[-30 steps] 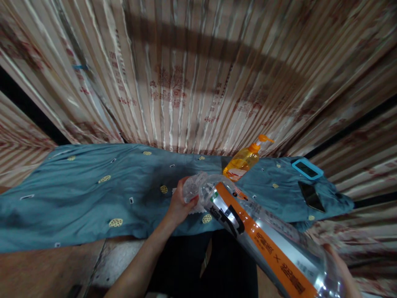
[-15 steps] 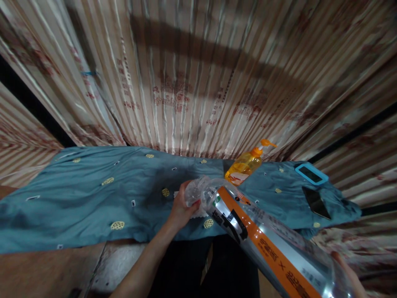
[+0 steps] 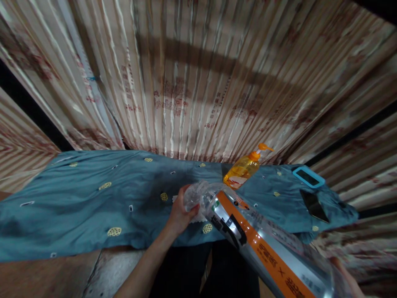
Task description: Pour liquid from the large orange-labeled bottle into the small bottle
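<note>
A long clear plastic package (image 3: pixel 263 244) with a silver and orange printed label slants across the lower right, tilted toward me. My left hand (image 3: pixel 181 211) is closed around crinkled clear plastic (image 3: pixel 194 198) at its far end. A pale zigzag edge (image 3: pixel 198 217) shows below those fingers. At the near end, my right hand (image 3: pixel 344 273) wraps the side of the package, most of it hidden or cut off by the frame. What the package contains is hard to make out.
A yellow pump bottle (image 3: pixel 242 170) with an orange top stands behind the package on the teal patterned cloth (image 3: pixel 77 207). Toward the right lie a light-blue-framed device (image 3: pixel 308 177) and a dark phone-like slab (image 3: pixel 314 206). Pleated curtain (image 3: pixel 186 91) rises close behind.
The view has shifted slightly, so the cloth and the things on it appear a little lower. Both hands keep their hold, and the package stays at nearly the same slant.
</note>
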`<state>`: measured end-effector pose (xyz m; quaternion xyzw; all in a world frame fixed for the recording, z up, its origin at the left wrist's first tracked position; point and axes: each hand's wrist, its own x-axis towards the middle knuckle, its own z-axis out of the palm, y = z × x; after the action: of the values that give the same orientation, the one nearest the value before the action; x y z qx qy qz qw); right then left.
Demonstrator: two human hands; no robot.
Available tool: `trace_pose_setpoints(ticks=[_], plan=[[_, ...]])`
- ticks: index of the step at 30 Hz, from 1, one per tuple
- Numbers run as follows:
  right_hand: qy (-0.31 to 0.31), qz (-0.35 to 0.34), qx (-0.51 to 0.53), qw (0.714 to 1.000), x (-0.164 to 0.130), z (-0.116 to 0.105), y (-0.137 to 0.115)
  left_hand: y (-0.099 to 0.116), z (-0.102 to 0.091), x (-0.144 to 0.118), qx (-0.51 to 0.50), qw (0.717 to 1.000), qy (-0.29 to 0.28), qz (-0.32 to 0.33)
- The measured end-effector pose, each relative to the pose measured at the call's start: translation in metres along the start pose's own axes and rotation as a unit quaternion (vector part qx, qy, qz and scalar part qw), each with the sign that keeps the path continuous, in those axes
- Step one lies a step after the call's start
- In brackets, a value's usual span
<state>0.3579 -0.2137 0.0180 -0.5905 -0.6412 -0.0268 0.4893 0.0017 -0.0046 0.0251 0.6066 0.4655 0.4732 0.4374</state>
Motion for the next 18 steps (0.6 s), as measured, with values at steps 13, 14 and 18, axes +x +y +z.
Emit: trace_pose_setpoints(ticks=[13, 14, 18], plan=[[-0.034, -0.133, -0.057, 0.989, 0.038, -0.015, -0.008, -0.007, 0.0, 0.0, -0.013, 1.0, -0.005, 0.01], [-0.036, -0.118, -0.05, 0.991, 0.035, -0.015, -0.008, -0.007, 0.0, 0.0, -0.013, 1.0, -0.006, 0.008], [-0.039, -0.029, -0.037, 0.998, 0.009, -0.006, -0.012, -0.009, 0.001, 0.001, -0.013, 1.0, -0.009, 0.019]])
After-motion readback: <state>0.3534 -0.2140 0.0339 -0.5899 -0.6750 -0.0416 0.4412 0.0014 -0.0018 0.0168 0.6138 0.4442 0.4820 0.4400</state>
